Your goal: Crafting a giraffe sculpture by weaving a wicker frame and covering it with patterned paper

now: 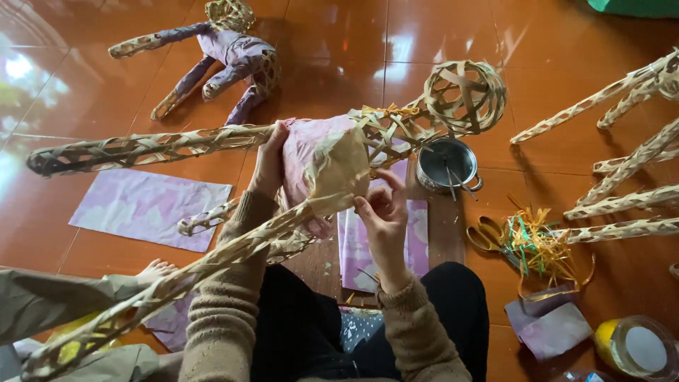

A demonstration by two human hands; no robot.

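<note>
Hands: left [271,161] grips woven bamboo figure [233,141] | right [382,212] pinches its tan paper skin [336,170] | body half-covered, pinkish-lilac

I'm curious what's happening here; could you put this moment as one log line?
left hand: steadies woven bamboo figure | right hand: presses tan paper onto it | metal pot beside | floor

Glue jar [640,348] at lower right cut off by the frame edge. Green object [635,6] at top right mostly out of frame. Woven bamboo frames [622,170] on the right run past the edge. Contents of the steel pot [447,164] unclear.
</note>
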